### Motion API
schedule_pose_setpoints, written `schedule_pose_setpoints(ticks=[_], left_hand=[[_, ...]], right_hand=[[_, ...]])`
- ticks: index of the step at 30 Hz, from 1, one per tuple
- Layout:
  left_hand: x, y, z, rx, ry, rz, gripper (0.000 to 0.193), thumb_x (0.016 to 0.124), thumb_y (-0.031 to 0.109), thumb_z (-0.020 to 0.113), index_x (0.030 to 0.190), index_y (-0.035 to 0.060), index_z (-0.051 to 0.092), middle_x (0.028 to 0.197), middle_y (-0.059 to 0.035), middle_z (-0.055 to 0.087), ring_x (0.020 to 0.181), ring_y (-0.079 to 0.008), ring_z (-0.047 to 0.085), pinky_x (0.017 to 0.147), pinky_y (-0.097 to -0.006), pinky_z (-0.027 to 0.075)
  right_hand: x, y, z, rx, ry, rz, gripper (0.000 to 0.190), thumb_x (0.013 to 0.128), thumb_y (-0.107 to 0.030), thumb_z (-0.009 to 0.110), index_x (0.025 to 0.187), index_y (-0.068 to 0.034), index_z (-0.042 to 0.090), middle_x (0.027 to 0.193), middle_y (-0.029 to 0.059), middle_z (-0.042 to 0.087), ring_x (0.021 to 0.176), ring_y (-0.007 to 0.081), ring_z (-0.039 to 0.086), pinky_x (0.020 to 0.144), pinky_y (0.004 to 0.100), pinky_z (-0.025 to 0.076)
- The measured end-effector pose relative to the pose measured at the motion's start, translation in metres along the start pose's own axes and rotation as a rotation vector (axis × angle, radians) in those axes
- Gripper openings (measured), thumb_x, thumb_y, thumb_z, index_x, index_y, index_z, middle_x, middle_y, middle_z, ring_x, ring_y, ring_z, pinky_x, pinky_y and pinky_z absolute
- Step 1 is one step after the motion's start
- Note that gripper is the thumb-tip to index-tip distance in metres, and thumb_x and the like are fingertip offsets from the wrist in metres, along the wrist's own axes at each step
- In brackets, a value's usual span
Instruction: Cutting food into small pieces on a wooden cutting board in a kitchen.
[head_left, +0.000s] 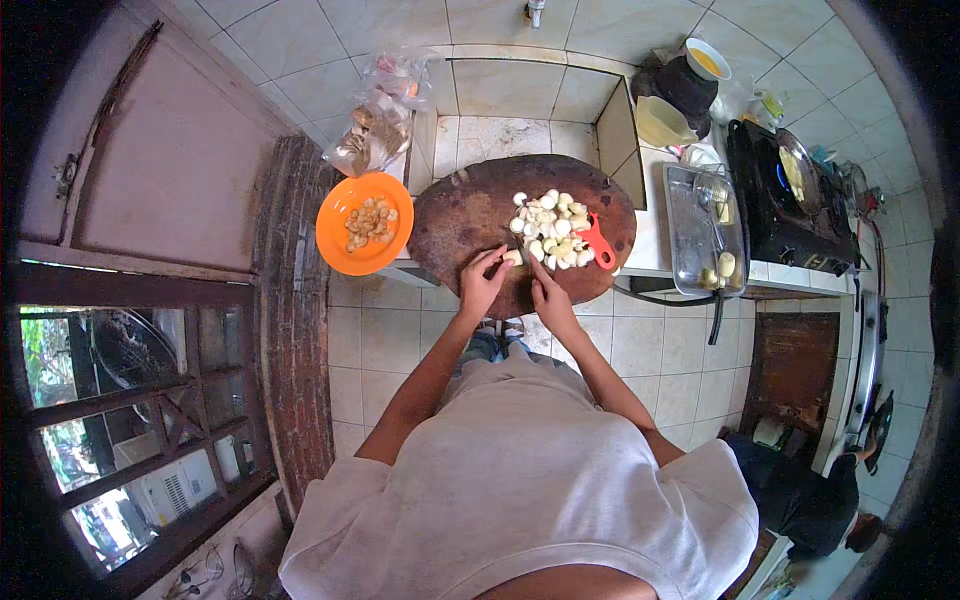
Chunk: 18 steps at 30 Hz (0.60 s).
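Note:
A round wooden chopping board (480, 217) spans the sink in front of me. On its right half lies a heap of pale cut vegetable pieces (551, 221), and a red peeler (599, 244) rests against the heap's right side. My left hand (482, 281) holds a pale vegetable piece (513, 257) down on the board with its fingertips. Close beside it, my right hand (551, 296) grips a knife (523, 251), whose blade stands near the right end of that piece; most of the handle is hidden by the hand.
An orange plate (322, 232) with small brownish pieces sits left of the board, below plastic bags of mushrooms (371, 135). To the right are a metal tray (679, 262) with utensils and a gas stove (780, 232) with a pan. Another person (806, 495) is at the lower right.

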<state>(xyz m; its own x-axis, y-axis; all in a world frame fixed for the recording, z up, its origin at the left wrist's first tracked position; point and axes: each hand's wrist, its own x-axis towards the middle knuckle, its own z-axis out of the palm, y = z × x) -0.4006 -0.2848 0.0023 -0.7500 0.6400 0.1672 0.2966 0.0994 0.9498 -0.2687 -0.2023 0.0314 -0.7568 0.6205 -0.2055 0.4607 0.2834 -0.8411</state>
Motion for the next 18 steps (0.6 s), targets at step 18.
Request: schedule_pose_setpoints(ticks=[18], left_hand=[[-0.001, -0.005, 0.004, 0.014, 0.036, -0.015, 0.023, 0.077, 0.013, 0.067, 0.096, 0.0006, 0.065, 0.090, -0.0101, 0.065, 0.075, -0.0180, 0.062, 0.068, -0.0272, 0.049]], right_hand=[[-0.026, -0.021, -0.002, -0.211, 0.068, -0.113, 0.049, 0.087, -0.010, 0.047, 0.133, -0.024, 0.038, 0.068, 0.0265, 0.056, 0.062, 0.0410, 0.057, 0.056, 0.0475, 0.044]])
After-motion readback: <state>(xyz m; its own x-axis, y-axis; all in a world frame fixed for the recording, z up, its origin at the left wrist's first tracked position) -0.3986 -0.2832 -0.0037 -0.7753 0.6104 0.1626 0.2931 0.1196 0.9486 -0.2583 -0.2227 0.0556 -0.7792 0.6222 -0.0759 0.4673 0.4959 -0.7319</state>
